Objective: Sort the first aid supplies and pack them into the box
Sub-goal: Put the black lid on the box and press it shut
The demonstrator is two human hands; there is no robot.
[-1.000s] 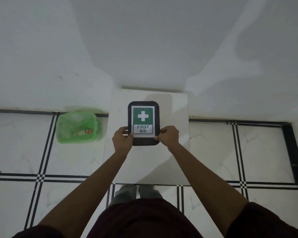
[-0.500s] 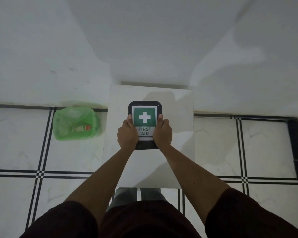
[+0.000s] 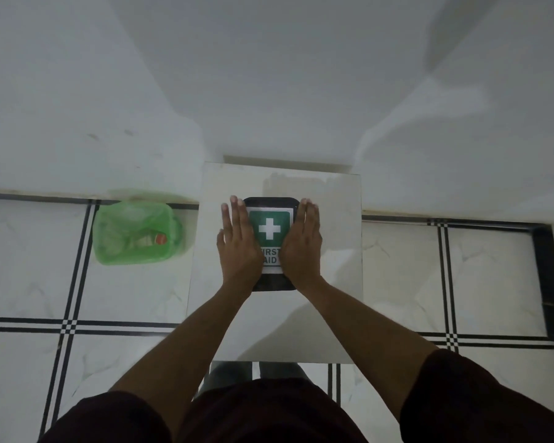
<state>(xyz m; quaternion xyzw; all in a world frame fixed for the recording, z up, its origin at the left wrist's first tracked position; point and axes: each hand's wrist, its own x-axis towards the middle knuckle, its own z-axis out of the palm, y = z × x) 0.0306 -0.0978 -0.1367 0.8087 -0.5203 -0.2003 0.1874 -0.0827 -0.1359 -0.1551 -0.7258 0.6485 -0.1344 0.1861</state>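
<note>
A black first aid box (image 3: 271, 230) with a green-and-white cross label lies closed in the middle of a small white table (image 3: 331, 282). My left hand (image 3: 239, 247) lies flat, palm down, on the left side of the lid with its fingers stretched out. On the right side my right hand (image 3: 301, 247) rests the same way. Both hands cover part of the "FIRST AID" lettering. Neither hand grips anything.
A translucent green basket (image 3: 109, 251) stands on the tiled floor left of the table, holding a small item with an orange cap (image 3: 161, 239). A white wall rises right behind the table. My feet show under its near edge.
My hands let go of the box's lower corners, slid up onto the lid and flattened out along its two sides. The box stayed put on the table.
</note>
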